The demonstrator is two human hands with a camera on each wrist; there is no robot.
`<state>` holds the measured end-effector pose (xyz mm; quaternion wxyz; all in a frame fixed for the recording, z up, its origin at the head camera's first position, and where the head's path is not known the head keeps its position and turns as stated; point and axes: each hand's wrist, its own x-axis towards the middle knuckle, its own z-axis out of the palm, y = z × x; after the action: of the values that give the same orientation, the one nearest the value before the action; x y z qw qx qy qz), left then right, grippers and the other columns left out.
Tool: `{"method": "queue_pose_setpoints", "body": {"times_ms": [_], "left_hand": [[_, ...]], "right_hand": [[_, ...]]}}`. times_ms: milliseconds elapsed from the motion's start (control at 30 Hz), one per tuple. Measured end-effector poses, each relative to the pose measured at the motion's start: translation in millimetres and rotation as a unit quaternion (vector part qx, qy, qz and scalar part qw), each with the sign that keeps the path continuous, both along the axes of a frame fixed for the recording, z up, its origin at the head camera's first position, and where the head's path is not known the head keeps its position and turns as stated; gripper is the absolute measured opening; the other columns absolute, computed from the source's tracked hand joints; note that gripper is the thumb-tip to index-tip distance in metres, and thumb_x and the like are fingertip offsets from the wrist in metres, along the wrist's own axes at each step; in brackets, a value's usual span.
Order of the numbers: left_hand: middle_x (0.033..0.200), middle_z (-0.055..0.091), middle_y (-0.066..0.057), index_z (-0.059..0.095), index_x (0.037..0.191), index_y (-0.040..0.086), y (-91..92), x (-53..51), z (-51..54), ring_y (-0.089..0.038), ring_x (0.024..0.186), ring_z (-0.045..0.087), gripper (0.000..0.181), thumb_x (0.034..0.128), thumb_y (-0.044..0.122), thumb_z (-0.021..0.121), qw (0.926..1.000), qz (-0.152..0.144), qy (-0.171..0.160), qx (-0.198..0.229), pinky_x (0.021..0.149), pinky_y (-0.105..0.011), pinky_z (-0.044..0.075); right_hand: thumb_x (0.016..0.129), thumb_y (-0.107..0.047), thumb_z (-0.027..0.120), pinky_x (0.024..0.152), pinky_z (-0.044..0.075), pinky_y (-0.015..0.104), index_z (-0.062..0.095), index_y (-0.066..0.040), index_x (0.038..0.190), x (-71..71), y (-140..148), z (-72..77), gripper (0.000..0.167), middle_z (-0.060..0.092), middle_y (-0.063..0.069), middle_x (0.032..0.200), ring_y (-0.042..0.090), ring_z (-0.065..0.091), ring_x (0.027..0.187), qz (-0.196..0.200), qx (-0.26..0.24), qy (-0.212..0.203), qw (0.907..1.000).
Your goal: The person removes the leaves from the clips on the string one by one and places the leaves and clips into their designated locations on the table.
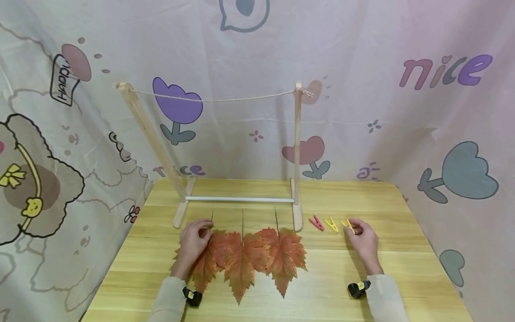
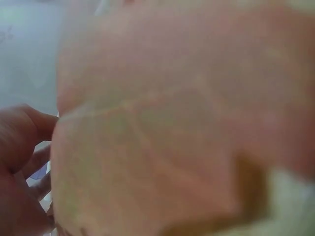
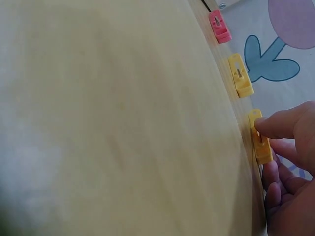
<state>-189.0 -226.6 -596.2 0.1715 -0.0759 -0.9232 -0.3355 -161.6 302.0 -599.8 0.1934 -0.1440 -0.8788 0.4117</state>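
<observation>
Three red-orange maple leaves lie side by side with their stems pointing away: a right leaf (image 1: 283, 255), a middle leaf (image 1: 240, 264) and a left leaf (image 1: 205, 264). My left hand (image 1: 194, 241) pinches the left leaf near the base of its stem and covers part of it. In the left wrist view that leaf (image 2: 147, 123) fills most of the picture, blurred, with the thumb (image 2: 34, 123) at its edge. My right hand (image 1: 364, 239) holds a yellow clothespin (image 3: 261, 140) between thumb and fingers, at the tabletop. Another yellow clothespin (image 1: 331, 225) and a pink clothespin (image 1: 317, 223) lie to its left.
Behind the leaves stands a wooden frame with a left post (image 1: 150, 138) and a right post (image 1: 297, 147). A thin rope (image 1: 225, 100) sags between the post tops, and a white rod (image 1: 241, 199) joins them low down. Patterned cloth (image 1: 249, 53) hangs around the wooden table (image 1: 322, 286).
</observation>
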Motion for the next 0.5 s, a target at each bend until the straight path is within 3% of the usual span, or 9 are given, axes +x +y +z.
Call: {"method": "queue_pose_setpoints", "body": {"times_ms": [267, 400, 500], "left_hand": [[0.115, 0.074, -0.012, 0.080, 0.107, 0.007, 0.9, -1.5, 0.5, -0.038, 0.106, 0.064, 0.028, 0.0805, 0.001, 0.086, 0.9997, 0.006, -0.014, 0.021, 0.094, -0.060, 0.041], [0.114, 0.074, -0.012, 0.079, 0.108, 0.005, -1.6, -1.5, 3.5, -0.037, 0.106, 0.065, 0.026, 0.0827, 0.000, 0.084, 0.9992, -0.006, -0.018, 0.036, 0.096, -0.058, 0.047], [0.115, 0.074, -0.012, 0.078, 0.109, 0.003, -4.5, -1.9, 7.5, -0.034, 0.104, 0.068, 0.024, 0.0854, -0.001, 0.081, 0.9979, -0.021, -0.022, 0.057, 0.088, -0.053, 0.055]], "right_hand": [[0.087, -0.009, 0.080, 0.065, 0.041, 0.009, 0.074, 0.001, 0.113, 1.9, 5.8, 2.6, 0.029, 0.073, 0.017, 0.102, 0.004, 0.056, 0.076, 0.009, -0.006, -0.003, 0.9999], [0.091, -0.013, 0.078, 0.065, 0.042, 0.009, 0.073, -0.001, 0.118, 6.1, 8.0, 8.8, 0.031, 0.073, 0.016, 0.107, 0.001, 0.056, 0.078, 0.015, -0.018, -0.028, 0.9993], [0.094, -0.017, 0.075, 0.064, 0.044, 0.012, 0.071, -0.001, 0.121, 8.7, 12.3, 11.6, 0.032, 0.072, 0.016, 0.107, -0.001, 0.056, 0.077, 0.024, -0.020, -0.042, 0.9986]]}}
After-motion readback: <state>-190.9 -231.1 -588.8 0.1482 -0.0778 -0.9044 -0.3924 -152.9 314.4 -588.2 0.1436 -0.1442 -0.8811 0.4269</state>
